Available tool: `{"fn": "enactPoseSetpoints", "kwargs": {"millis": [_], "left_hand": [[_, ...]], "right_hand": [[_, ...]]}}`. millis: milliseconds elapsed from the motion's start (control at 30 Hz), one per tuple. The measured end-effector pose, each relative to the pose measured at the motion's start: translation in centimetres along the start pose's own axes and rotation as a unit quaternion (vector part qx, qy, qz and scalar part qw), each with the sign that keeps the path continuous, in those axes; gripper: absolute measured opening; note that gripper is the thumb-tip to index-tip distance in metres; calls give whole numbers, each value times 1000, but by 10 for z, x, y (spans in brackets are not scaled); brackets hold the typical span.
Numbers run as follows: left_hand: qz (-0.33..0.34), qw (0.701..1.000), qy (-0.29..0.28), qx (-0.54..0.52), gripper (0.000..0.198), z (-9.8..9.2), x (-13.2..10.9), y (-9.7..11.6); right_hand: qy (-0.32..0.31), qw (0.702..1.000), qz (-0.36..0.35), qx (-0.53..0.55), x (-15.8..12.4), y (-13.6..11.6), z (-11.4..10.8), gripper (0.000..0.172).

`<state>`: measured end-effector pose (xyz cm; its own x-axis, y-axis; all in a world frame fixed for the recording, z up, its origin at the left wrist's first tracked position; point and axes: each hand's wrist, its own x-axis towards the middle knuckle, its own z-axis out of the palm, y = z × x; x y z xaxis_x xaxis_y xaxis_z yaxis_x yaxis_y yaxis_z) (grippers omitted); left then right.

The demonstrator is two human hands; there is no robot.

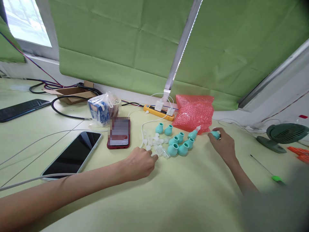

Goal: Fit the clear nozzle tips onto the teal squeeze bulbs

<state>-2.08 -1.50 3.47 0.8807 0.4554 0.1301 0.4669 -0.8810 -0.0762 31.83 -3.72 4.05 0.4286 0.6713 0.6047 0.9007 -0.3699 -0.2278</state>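
My left hand (pixel 140 162) reaches into a scatter of small clear plastic tips (pixel 155 143) on the pale green table (pixel 169 199), fingers pinched on one of them. My right hand (pixel 223 145) is closed round a teal rubber bulb (pixel 215 134) just right of the pile. Several more teal bulbs (pixel 180 145) stand between my hands. One bulb with a clear tip fitted (pixel 193 133) lies near a pink bubble-wrap bag (pixel 194 112).
A dark phone (pixel 74 153) and a red phone (pixel 119 132) lie at left, with a plastic-bagged carton (pixel 102 109) behind. A yellow power strip (pixel 159 112) and cables sit at the back. A small green fan (pixel 282 135) and a green-tipped pen (pixel 267 169) are at right.
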Motion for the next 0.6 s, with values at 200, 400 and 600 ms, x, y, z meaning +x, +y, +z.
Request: {"fn": "enactPoseSetpoints", "kwargs": {"millis": [200,400,600], "left_hand": [[-121,958,84,-246,23,-16,4,-13],[-64,889,88,-444,29,-27,0,-13],[30,931,26,-364,41,-24,-1,-5]], "right_hand": [[257,917,-256,169,-35,-44,-11,33],[93,852,-457,239,-114,-92,-19,18],[15,828,-482,284,-137,-104,-20,17]]}}
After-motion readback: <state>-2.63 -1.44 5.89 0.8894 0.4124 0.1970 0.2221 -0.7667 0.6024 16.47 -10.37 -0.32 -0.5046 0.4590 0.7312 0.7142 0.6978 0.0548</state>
